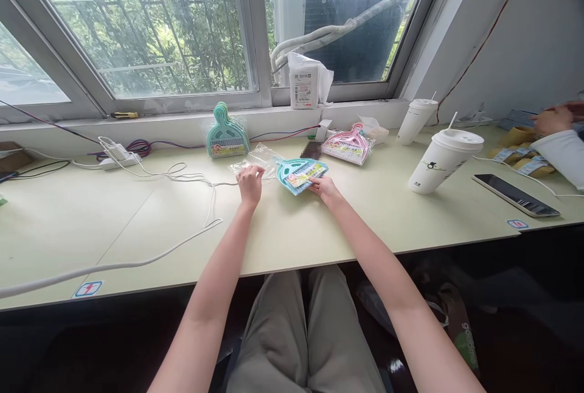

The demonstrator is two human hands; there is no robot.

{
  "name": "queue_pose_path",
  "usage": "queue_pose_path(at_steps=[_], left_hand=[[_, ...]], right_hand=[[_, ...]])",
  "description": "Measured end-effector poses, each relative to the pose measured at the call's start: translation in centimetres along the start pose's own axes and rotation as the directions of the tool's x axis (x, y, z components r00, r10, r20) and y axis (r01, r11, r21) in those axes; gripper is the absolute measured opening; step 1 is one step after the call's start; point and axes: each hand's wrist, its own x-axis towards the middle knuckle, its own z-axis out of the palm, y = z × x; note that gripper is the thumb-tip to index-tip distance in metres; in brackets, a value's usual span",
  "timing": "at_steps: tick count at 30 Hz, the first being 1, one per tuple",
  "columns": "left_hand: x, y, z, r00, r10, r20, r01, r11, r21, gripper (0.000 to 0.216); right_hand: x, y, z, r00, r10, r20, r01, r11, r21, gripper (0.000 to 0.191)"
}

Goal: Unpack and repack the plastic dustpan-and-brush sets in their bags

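Observation:
My right hand grips the lower right edge of a teal dustpan set, a flat stack with a printed label, held tilted just over the table. Its narrower end points up and left. My left hand is closed at a crinkled clear plastic bag, which spreads between it and the dustpan set; the exact grip is partly hidden. Beyond my left hand, another teal and green dustpan set in clear wrap leans at the window wall. A pink dustpan set in clear wrap lies beyond my right hand.
White cables and a power strip lie at left. To the right are two white cups with straws and a phone. A co-worker's hand is at far right. A white package stands on the sill.

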Motion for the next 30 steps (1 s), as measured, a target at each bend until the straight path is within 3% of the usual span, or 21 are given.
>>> queue_pose_path(at_steps=[8, 15, 21, 24, 26, 27, 29, 30], left_hand=[[-0.6, 0.4, 0.3, 0.992, 0.113, 0.057, -0.120, 0.985, 0.127, 0.039], [-0.5, -0.6, 1.5, 0.971, -0.070, 0.229, 0.067, 0.998, 0.020, 0.064], [-0.9, 0.8, 1.1, 0.986, 0.061, 0.157, -0.028, 0.978, -0.205, 0.056], [-1.1, 1.5, 0.7, 0.990, 0.124, 0.065, -0.096, 0.936, -0.338, 0.051], [-1.1, 1.9, 0.5, 0.995, 0.044, -0.086, -0.076, 0.909, -0.409, 0.054], [-1.1, 1.9, 0.5, 0.984, -0.052, -0.171, -0.031, 0.893, -0.448, 0.060], [-0.9, 1.9, 0.5, 0.913, -0.321, -0.254, 0.124, 0.808, -0.576, 0.075], [-0.7, 1.8, 0.6, 0.868, -0.453, -0.203, 0.219, 0.717, -0.661, 0.080]], right_hand=[[-0.5, 0.1, 0.7, 0.998, 0.045, 0.049, -0.043, 0.998, -0.038, 0.016], [-0.6, 0.0, 0.6, 0.995, 0.031, 0.096, -0.021, 0.995, -0.099, 0.018], [-0.5, 0.6, 1.0, 0.981, -0.008, 0.192, 0.042, 0.984, -0.174, 0.022], [-0.5, 0.8, 1.1, 0.985, -0.059, 0.164, 0.080, 0.989, -0.124, 0.020], [-0.5, 0.7, 1.0, 0.986, -0.103, 0.131, 0.112, 0.992, -0.066, 0.019], [-0.6, 0.6, 0.9, 0.985, -0.125, 0.119, 0.130, 0.991, -0.035, 0.019], [-0.7, 0.4, 0.8, 0.980, -0.168, 0.103, 0.167, 0.986, 0.024, 0.020], [-0.7, 0.2, 0.8, 0.977, -0.189, 0.097, 0.185, 0.982, 0.049, 0.020]])
